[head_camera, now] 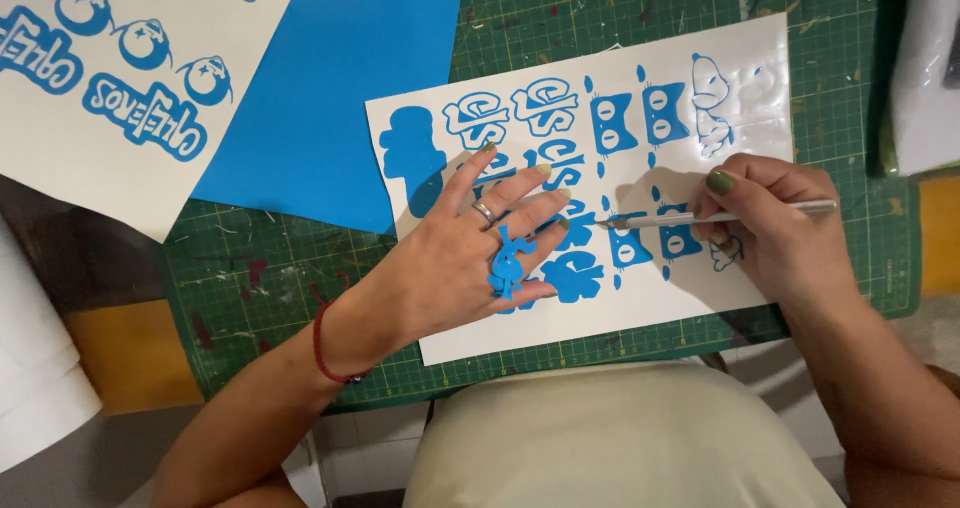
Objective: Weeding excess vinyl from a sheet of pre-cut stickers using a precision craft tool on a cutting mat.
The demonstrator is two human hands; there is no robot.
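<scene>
The white backing sheet carrying cut blue vinyl shapes (560,318) is being pinned flat to the green gridded cutting mat (260,268) on the surface by the left hand (470,253), fingers spread and grasping nothing, so that it is not shifting. Peeled blue vinyl scraps (510,263) are being kept stuck on its fingers (out of the way). The slim silver craft knife (720,215) is being gripped pen-fashion by the right hand (770,228), its tip resting on a shape.
</scene>
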